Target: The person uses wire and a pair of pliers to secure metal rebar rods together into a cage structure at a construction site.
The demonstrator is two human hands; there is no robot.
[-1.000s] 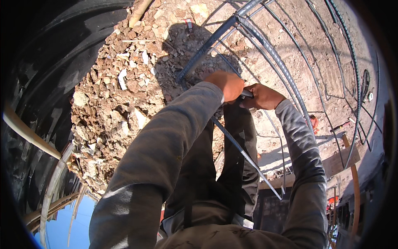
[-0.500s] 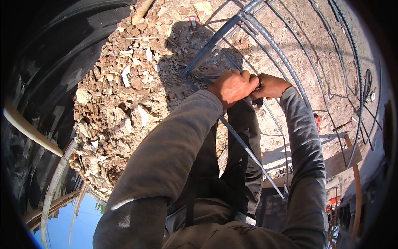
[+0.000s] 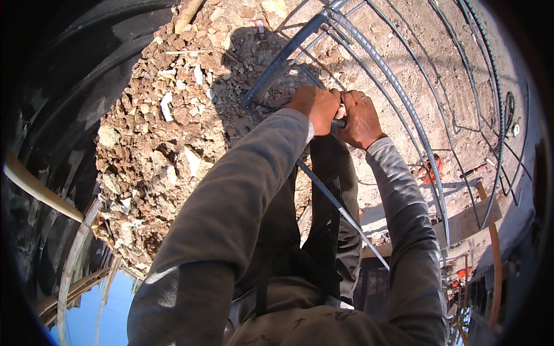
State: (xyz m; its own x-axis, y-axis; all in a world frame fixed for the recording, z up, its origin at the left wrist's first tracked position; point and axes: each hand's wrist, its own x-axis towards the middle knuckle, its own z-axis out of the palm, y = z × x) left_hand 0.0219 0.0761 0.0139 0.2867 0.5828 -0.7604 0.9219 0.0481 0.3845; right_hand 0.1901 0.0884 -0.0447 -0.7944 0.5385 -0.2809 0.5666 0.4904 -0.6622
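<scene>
My left hand (image 3: 317, 106) is closed, its fingers curled, at the end of a grey sleeve; what it grips is hidden under the knuckles. Pressed close beside it, my right hand (image 3: 362, 120) is also closed, with a short dark tool handle (image 3: 339, 123) poking out from its palm side towards the left hand. Both hands are over the corner of a steel rebar frame, just below a thick ribbed bar (image 3: 288, 52). A thinner rebar (image 3: 343, 213) runs slantwise under my forearms, in front of my legs.
Curved rebars (image 3: 398, 86) spread to the right over sandy ground. Broken rubble (image 3: 167, 138) is heaped on the left, against black sheeting (image 3: 63, 104). A wooden board (image 3: 470, 225) and an orange-red object (image 3: 433, 170) lie at the right. Bamboo poles (image 3: 78, 259) stand lower left.
My right hand has turned, its back now facing up and its wrist lower, and more of the dark handle shows. My left hand stays closed beside it. The view has shifted slightly.
</scene>
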